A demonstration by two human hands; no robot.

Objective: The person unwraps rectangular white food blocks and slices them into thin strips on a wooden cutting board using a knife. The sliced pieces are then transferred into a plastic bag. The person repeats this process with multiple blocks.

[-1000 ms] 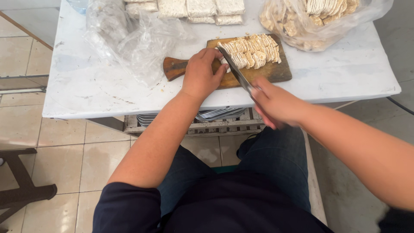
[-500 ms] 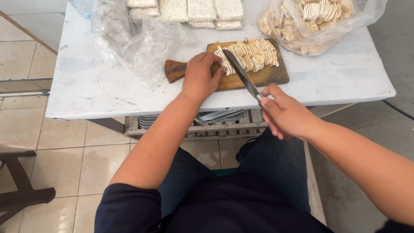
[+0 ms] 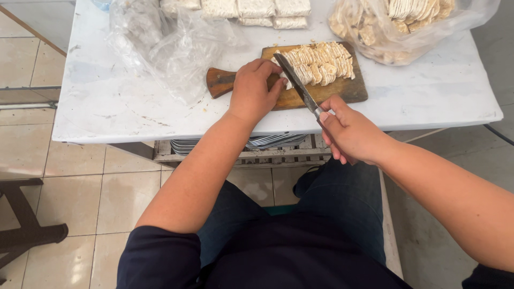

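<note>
two hands at work: my right hand (image 3: 350, 131) grips the knife (image 3: 297, 80); left hand (image 3: 254, 88) pins the tempeh slices (image 3: 321, 63) on the cutting board (image 3: 342, 91). left fingers (image 3: 276, 88) sit beside the blade; a slip could nick them.

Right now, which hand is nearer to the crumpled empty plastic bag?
Left. The left hand rests on the cutting board beside the bag; the right hand holds the knife farther away.

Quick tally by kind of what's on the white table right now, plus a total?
Wooden cutting board: 1
Knife: 1
Plastic bags: 2, a crumpled one and a filled one
Pale uncut blocks at the far edge: at least 4
Total: at least 8
</note>
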